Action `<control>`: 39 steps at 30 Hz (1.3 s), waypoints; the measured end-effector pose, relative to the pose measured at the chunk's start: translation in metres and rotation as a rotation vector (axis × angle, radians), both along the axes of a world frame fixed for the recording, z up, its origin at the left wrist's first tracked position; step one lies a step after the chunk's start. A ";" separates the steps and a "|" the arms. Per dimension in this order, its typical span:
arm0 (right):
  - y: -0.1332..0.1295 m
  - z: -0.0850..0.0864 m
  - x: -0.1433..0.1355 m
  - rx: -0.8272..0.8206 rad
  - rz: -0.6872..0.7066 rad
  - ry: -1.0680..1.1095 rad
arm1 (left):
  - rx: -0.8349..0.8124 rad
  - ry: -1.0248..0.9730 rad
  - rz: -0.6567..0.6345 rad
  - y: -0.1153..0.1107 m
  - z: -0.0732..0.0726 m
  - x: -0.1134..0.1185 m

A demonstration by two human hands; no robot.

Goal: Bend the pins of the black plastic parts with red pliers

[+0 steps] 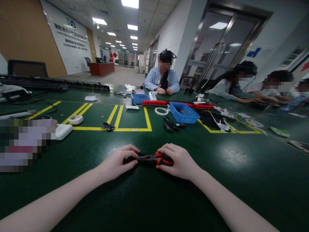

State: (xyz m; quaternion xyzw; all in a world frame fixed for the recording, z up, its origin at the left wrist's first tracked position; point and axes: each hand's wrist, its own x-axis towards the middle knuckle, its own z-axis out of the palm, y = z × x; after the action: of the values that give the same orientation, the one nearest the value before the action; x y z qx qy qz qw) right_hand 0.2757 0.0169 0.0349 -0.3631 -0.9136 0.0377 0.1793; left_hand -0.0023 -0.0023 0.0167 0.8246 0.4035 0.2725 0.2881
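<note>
My right hand (pixel 177 160) is closed around the red-and-black handles of long-nose pliers (pixel 149 158). Their jaws point left, to the small dark object (pixel 129 159) that my left hand (pixel 120 161) pinches between thumb and fingers. Whether the jaw tips grip this object or only touch it, I cannot tell. Its exact kind does not show either; it looks black and rounded, partly hidden by the fingers. Both hands are low over the green table (pixel 154 206), close together near the middle of the view.
Beyond my hands lie several black parts (pixel 172 124), a blue bin (pixel 184 112), a white ring (pixel 161 111) and a black piece (pixel 108 126) by yellow tape lines. A tape roll (pixel 75 120) and white box (pixel 63 131) are left. Across sits a person (pixel 162 80); others work at right.
</note>
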 end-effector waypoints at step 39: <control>-0.003 0.003 0.002 -0.059 0.023 0.038 | 0.008 0.055 -0.012 -0.001 0.000 0.001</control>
State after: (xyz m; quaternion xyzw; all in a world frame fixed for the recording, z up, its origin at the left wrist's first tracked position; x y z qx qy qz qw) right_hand 0.2776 0.0137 0.0382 -0.3570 -0.9125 0.0736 0.1856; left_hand -0.0018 -0.0037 0.0170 0.8352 0.4053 0.2497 0.2753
